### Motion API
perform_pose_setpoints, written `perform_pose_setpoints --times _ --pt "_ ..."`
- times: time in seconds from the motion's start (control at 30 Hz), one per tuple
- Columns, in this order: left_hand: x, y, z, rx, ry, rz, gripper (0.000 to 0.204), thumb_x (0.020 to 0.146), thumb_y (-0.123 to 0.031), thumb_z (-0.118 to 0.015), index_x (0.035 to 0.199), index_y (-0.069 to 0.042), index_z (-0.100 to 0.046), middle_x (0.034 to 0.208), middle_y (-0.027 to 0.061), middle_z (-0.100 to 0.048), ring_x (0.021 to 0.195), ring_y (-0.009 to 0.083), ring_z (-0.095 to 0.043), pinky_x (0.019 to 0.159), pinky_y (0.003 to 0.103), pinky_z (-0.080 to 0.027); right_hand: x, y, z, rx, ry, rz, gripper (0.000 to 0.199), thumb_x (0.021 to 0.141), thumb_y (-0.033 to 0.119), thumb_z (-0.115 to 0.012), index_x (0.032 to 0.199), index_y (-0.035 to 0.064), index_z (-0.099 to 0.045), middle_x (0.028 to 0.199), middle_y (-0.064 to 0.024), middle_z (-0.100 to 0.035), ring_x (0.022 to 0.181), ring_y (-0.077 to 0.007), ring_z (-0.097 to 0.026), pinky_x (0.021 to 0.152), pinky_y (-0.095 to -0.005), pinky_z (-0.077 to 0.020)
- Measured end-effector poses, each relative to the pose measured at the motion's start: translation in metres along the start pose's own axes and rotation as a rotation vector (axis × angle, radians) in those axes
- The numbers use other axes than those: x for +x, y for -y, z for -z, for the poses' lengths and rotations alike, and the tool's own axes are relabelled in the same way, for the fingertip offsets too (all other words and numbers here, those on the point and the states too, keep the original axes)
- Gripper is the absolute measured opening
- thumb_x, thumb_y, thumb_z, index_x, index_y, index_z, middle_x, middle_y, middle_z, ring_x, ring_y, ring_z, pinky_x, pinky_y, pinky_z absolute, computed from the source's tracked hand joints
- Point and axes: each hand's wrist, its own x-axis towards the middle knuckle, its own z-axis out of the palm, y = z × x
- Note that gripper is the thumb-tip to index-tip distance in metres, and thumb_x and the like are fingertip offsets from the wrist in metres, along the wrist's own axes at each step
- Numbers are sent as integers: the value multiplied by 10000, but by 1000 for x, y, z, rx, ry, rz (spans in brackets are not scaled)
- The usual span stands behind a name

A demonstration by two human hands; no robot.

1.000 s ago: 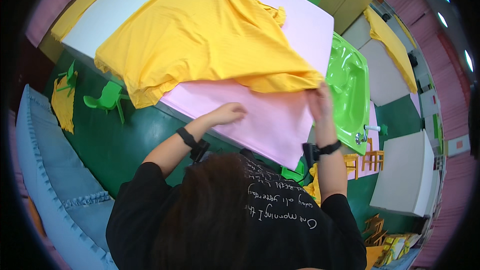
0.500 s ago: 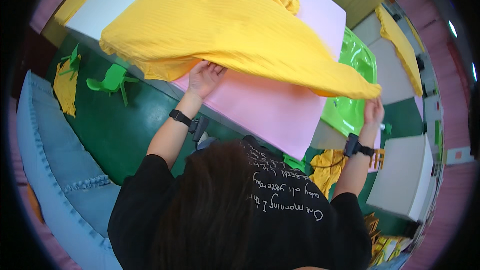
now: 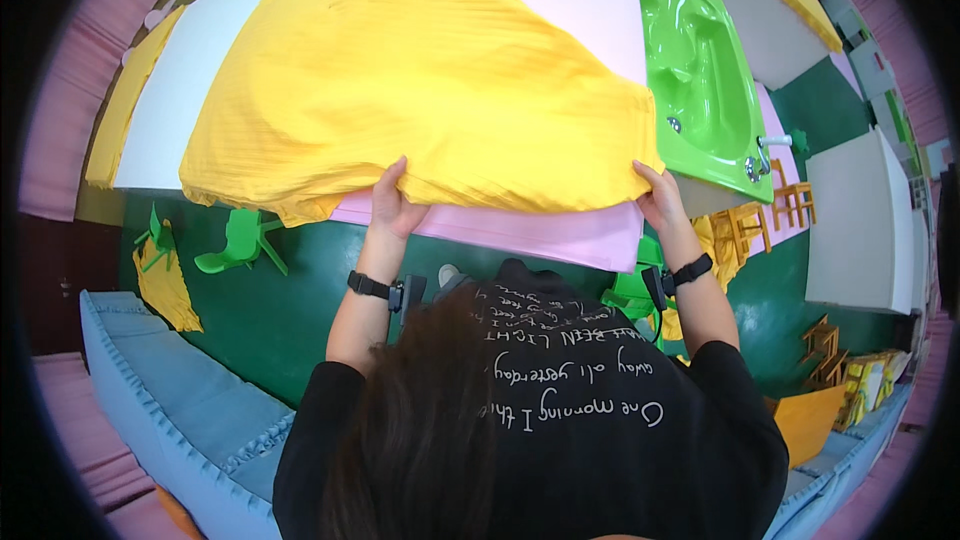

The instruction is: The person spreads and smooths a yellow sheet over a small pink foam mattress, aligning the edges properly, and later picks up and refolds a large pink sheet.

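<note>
Green floor (image 3: 215, 340) surrounds the table, with a blue sofa (image 3: 180, 380) at near left, a green chair (image 3: 243, 242) to the left and a green basin (image 3: 700, 60) to the right. Yellow cloth (image 3: 420, 90) covers much of the pink top (image 3: 585, 0) and reaches left over part of the white top (image 3: 215, 80).

Half a second ago the cloth's right corner was held out over the basin, and a broad area of pink showed along the near side. Now that corner is back at the table's right side, the basin is uncovered, and the cloth's near edge has come toward the person, leaving a narrower pink strip.

Left hand (image 3: 392, 205) pinches the near edge, thumb on top, fingers mostly hidden under the cloth. Right hand (image 3: 660, 198) appears to pinch the near right corner, thumb uppermost; its fingertips cannot be made out. With both hands on one edge, that side seems better controlled and straighter, though the far part is gathered in folds and the left part slants, so the cloth looks only partly flat.
</note>
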Motion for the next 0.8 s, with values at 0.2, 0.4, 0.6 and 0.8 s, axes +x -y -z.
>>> perform_pose_setpoints --times 0.2,0.4,0.6,0.8 --pt "-37 -5 -30 1146 142 329 607 748 -138 -693 1276 -11 -423 1268 132 -480 1163 239 -448 979 361 -362 -8 6 -11 -532 376 120 608 744 77 -682 1268 -12 -387 1216 -109 -512 1084 -196 -527 920 -323 -432" --pt "-56 13 -49 1578 371 352 667 723 -185 -736 1283 -4 -424 1279 102 -488 1173 203 -437 973 302 -349 -15 -3 -17 -122 684 -152 786 673 76 -726 1331 3 -303 1252 -90 -476 1103 -195 -505 917 -330 -428" --pt "-52 44 -47 1860 762 235 511 797 -244 -651 1229 -29 -486 1237 125 -519 1153 256 -465 955 298 -366 -18 -6 -11 -800 918 -450 839 580 46 -794 1291 31 -349 988 -90 -597 713 -147 -606 608 -265 -499" --pt "-65 55 -80 1657 403 487 384 849 -220 -618 1163 -29 -508 1146 97 -561 1032 153 -546 864 298 -446 -74 33 -20 -754 940 -274 723 655 45 -747 1286 10 -396 1160 -82 -559 1056 -189 -540 902 -315 -438"
